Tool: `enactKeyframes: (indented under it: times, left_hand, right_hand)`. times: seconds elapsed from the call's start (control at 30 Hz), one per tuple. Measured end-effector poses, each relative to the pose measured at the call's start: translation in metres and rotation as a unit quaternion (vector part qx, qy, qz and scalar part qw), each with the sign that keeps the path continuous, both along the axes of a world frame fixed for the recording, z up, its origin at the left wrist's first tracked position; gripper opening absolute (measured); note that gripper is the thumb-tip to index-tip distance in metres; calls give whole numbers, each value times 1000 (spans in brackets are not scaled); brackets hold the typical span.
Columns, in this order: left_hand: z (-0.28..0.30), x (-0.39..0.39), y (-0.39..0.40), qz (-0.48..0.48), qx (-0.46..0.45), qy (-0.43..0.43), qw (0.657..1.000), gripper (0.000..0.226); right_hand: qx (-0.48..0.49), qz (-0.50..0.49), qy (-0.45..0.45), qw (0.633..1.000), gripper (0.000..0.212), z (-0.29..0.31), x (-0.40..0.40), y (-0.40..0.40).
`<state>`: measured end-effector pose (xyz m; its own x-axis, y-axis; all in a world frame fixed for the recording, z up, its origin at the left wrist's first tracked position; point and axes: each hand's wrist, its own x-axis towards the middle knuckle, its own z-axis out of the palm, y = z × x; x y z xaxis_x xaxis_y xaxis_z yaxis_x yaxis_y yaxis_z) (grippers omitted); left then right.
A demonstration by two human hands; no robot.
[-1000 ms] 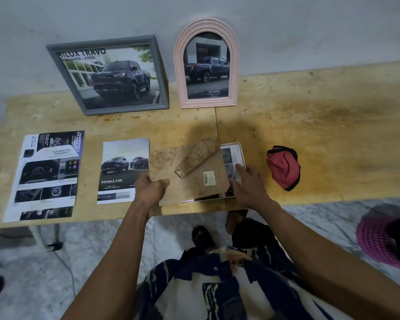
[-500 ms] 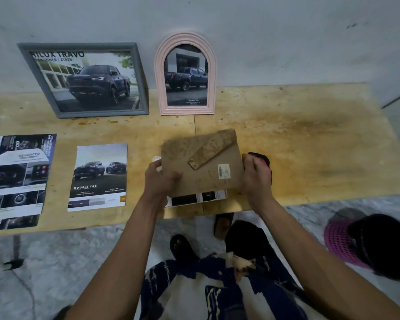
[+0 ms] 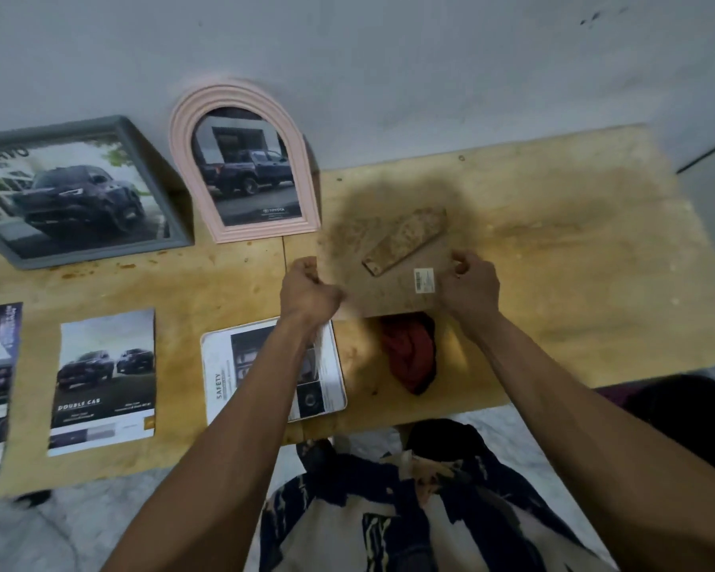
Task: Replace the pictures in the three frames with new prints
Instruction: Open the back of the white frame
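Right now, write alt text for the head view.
Both hands, left and right, hold a brown frame backing board above a wooden table. A white frame lies face up below; grey and pink arched frames lean on the wall.

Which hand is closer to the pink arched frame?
The left hand. It grips the left edge of the brown backing board, just below and right of the pink arched frame. The right hand holds the board's right edge, farther off to the right.

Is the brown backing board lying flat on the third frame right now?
No. Both hands, left hand and right hand, hold the backing board away from the white frame.
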<state>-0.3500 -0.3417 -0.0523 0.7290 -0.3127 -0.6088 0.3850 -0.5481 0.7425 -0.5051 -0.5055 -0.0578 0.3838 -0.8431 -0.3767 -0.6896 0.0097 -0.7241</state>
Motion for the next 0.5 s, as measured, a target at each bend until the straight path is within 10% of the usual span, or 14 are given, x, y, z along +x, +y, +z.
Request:
enactKeyframes:
  times: [0.2,0.3,0.4,0.5]
  left_hand:
    - [-29,3,-54,-21,75,-54,996,52]
    - [-42,1,-67,-61,120,-92,987,11]
    - [-50,-2,-71,90,49,-21,995,38]
    - [-49,-6,-69,-62,158,-83,982,21]
  right_hand:
    - [23,22,52,998,48,-30,11,-54]
    - [22,51,77,995,46,-42,12,-65]
    - [5,71,104,992,48,-48,14,-67]
    - [0,73,106,992,52,-52,14,-62]
